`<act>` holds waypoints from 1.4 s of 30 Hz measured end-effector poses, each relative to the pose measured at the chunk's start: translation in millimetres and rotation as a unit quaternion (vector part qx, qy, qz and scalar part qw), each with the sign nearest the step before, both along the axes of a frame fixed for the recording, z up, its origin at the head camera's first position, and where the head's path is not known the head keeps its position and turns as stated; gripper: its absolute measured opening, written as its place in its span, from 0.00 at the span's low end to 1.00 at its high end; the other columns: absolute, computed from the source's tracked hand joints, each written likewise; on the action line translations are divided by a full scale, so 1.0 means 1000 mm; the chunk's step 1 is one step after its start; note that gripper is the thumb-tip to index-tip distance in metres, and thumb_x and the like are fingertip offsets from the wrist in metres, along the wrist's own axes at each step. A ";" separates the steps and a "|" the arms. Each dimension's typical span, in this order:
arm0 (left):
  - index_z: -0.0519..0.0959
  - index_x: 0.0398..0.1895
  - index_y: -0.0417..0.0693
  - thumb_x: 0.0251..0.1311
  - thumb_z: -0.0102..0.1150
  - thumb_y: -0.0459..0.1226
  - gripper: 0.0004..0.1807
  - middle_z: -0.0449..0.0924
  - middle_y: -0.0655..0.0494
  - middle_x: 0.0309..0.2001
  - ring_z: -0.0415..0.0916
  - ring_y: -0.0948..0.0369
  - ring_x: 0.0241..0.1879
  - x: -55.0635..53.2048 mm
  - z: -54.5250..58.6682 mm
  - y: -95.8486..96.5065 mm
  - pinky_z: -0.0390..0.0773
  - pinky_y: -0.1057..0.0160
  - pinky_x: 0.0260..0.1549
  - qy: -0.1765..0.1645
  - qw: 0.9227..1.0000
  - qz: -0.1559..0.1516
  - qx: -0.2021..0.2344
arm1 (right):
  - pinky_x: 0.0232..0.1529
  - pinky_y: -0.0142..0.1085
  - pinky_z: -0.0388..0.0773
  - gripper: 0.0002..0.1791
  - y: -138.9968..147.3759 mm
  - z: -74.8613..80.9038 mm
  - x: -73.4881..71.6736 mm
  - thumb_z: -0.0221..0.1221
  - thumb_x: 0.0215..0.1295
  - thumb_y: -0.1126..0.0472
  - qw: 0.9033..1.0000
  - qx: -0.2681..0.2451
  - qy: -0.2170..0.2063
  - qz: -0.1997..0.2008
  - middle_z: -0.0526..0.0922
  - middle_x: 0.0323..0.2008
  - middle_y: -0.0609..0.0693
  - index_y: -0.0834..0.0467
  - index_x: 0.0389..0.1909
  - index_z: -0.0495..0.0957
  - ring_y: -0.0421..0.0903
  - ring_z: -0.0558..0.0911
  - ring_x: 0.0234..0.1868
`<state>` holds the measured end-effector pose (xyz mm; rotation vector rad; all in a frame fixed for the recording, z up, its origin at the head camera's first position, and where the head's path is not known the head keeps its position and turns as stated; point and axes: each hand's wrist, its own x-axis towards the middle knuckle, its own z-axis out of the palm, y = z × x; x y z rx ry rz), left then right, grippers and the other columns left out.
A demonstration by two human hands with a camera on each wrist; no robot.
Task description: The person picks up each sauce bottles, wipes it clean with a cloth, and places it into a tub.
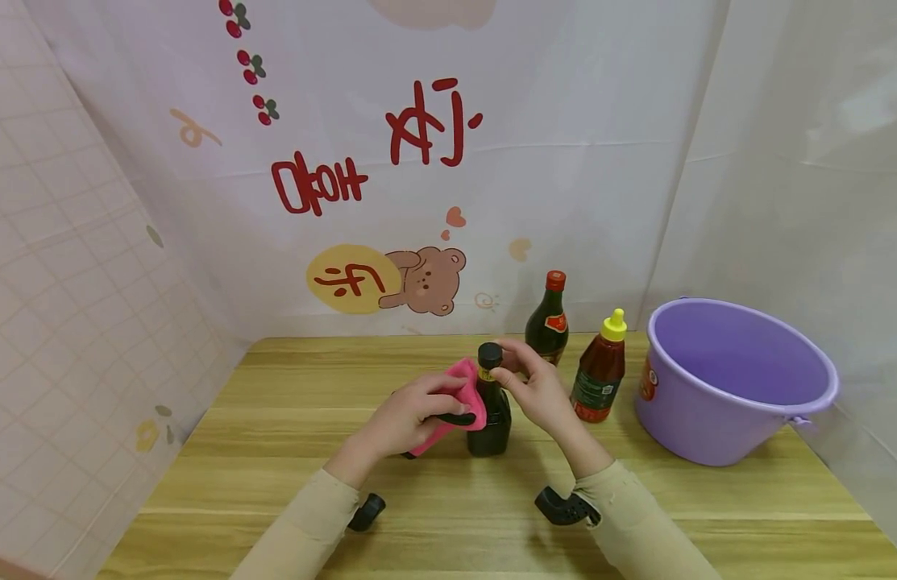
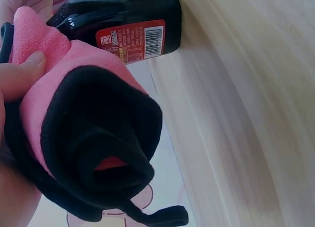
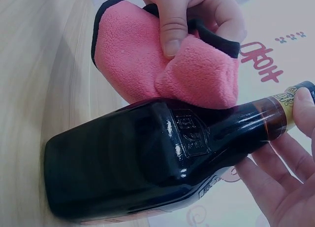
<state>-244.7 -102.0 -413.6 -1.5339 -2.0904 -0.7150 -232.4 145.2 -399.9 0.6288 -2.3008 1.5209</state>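
A dark glass sauce bottle (image 1: pixel 489 431) with a black cap stands upright on the table. My right hand (image 1: pixel 538 387) grips its neck just below the cap, thumb on the near side, as the right wrist view also shows. My left hand (image 1: pixel 408 415) pinches a folded pink cloth (image 3: pixel 133 49) with black edging, which lies against the bottle's side and shoulder. In the left wrist view the cloth's dark underside and a hanging loop (image 2: pixel 167 216) show, and a red label with a barcode (image 2: pixel 153 41) is on the bottle.
Behind my right hand stands a second dark bottle (image 1: pixel 555 310) with a red cap. A red sauce bottle (image 1: pixel 599 379) with a yellow nozzle is right of it. The purple bucket (image 1: pixel 698 427) stands at the table's right side. A patterned white curtain (image 1: pixel 564 177) hangs behind the wooden table (image 1: pixel 448 524).
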 end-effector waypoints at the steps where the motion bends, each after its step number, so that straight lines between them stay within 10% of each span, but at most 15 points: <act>1: 0.84 0.39 0.51 0.50 0.71 0.25 0.16 0.79 0.45 0.55 0.77 0.51 0.57 0.000 0.000 0.000 0.74 0.55 0.59 -0.004 1.000 0.001 -0.002 | 0.42 0.43 0.83 0.22 0.000 0.000 0.000 0.63 0.66 0.62 1.000 0.001 0.000 -0.001 0.86 0.43 0.54 0.55 0.60 0.75 0.50 0.84 0.43; 42: 0.84 0.39 0.52 0.49 0.66 0.20 0.20 0.79 0.46 0.57 0.76 0.50 0.58 0.002 -0.024 -0.019 0.76 0.52 0.57 -0.083 0.995 0.011 -0.050 | 0.41 0.41 0.83 0.21 -0.001 0.001 0.001 0.63 0.67 0.64 1.000 0.009 0.008 -0.008 0.85 0.42 0.54 0.56 0.60 0.75 0.49 0.84 0.42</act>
